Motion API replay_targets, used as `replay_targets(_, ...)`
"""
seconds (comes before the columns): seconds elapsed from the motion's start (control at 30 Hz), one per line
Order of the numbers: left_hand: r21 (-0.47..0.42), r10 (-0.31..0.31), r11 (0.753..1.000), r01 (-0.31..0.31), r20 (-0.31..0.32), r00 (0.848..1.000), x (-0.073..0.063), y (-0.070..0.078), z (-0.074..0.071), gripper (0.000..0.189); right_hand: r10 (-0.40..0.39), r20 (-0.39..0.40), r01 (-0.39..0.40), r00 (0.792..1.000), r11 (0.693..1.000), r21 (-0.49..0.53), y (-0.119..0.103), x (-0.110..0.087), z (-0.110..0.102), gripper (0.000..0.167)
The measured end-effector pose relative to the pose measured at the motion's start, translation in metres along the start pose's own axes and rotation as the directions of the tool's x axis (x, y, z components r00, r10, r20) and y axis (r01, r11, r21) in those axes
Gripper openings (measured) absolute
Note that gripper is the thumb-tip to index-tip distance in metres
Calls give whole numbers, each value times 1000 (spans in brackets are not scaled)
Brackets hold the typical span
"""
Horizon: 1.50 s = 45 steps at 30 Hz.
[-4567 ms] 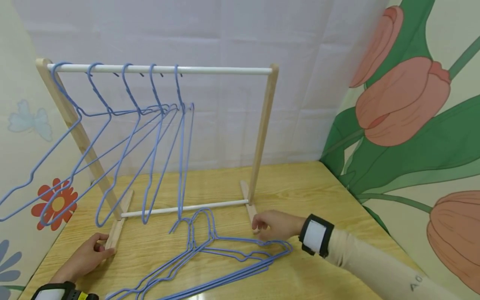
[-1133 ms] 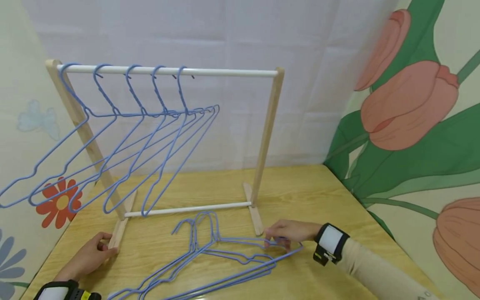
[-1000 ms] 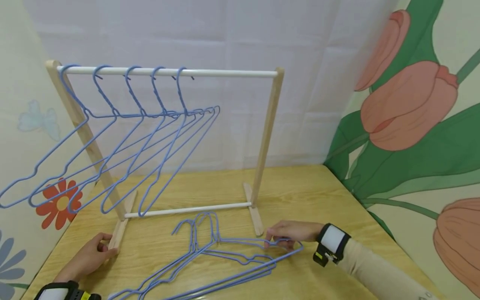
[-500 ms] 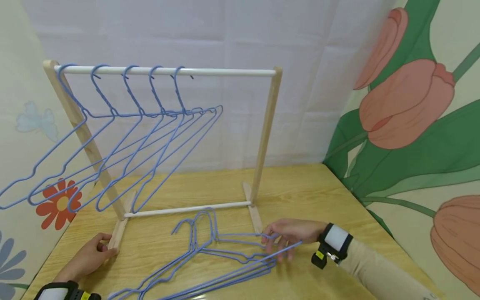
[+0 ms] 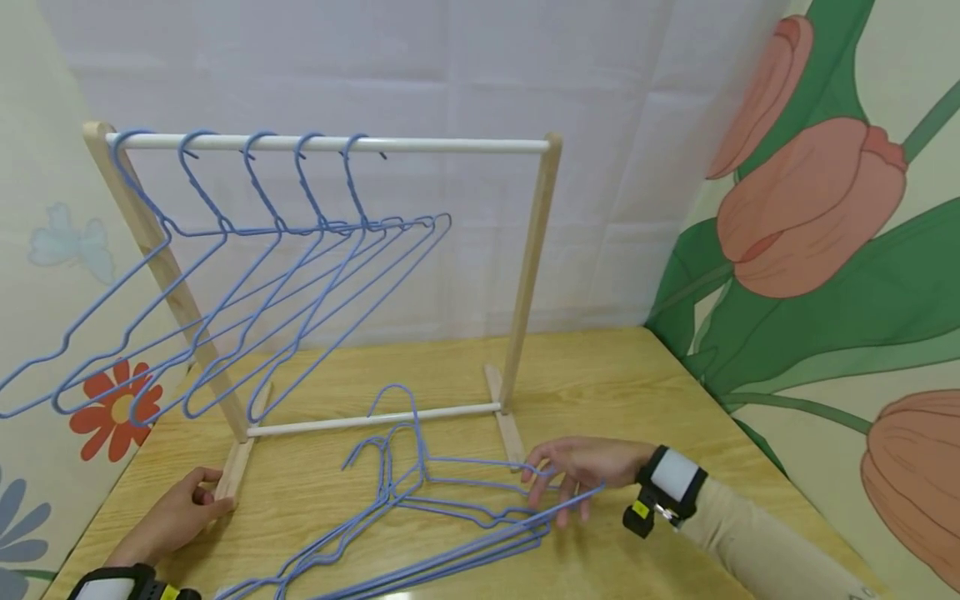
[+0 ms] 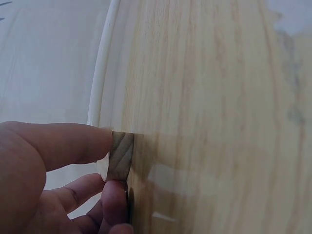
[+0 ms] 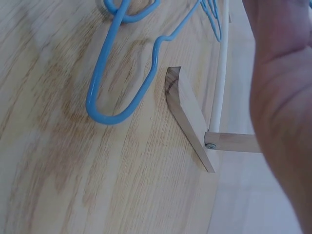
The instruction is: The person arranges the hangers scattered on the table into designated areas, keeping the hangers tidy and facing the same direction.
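Note:
With thumb and fingers my left hand [image 5: 178, 508] pinches the front end of the rack's left wooden foot [image 5: 237, 471]; the left wrist view shows the foot's end [image 6: 120, 156] between thumb and fingers. My right hand [image 5: 588, 462] holds the right end of a blue clothes hanger [image 5: 480, 461], its hook tilted up above the other hangers. Some fingers are spread below the wire. Under it, several more blue hangers [image 5: 345, 533] lie overlapped on the table. In the right wrist view a rounded hanger end [image 7: 105, 117] shows, but the right fingertips are out of frame.
A wooden rack with a white top rail [image 5: 465, 145] carries several blue hangers [image 5: 258, 200] on its left part. Its right foot [image 5: 508, 429] stands just behind my right hand. A white cloth [image 5: 600, 233] hangs behind, and a painted panel [image 5: 795, 208] borders the right.
My right hand has gone from the rack's right foot to a hanger on the pile and gripped it. That hanger's hook has risen. The hung hangers have swung; my left hand stays put.

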<state>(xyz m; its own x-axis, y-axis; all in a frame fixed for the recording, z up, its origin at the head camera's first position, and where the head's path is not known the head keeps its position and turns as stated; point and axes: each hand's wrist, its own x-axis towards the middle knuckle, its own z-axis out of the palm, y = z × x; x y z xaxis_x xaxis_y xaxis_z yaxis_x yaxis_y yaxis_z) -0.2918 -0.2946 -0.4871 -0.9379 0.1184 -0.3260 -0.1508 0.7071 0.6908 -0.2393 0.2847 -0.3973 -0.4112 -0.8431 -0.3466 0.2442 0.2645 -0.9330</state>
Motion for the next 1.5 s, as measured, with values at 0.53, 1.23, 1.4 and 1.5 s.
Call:
replay_targets(0.53, 6, 10, 1000, -10, -14, 1000, -6, 3, 1, 58, 3, 47, -3, 999, 1000, 0, 1, 0, 2, 45)
replay_targets(1.23, 4, -3, 1000, 3, -17, 1000, -4, 1, 2, 58, 35, 78, -30, 996, 997, -65, 3, 1, 1, 44)
replay_targets(1.4, 5, 7, 1000, -7, -14, 1000, -2, 0, 1, 59, 24, 70, -20, 997, 998, -61, 3, 1, 2, 42)
replay_targets(1.5, 5, 7, 1000, -7, -15, 1000, -1, 0, 1, 59, 23, 72, -19, 997, 998, -57, 3, 1, 2, 41)
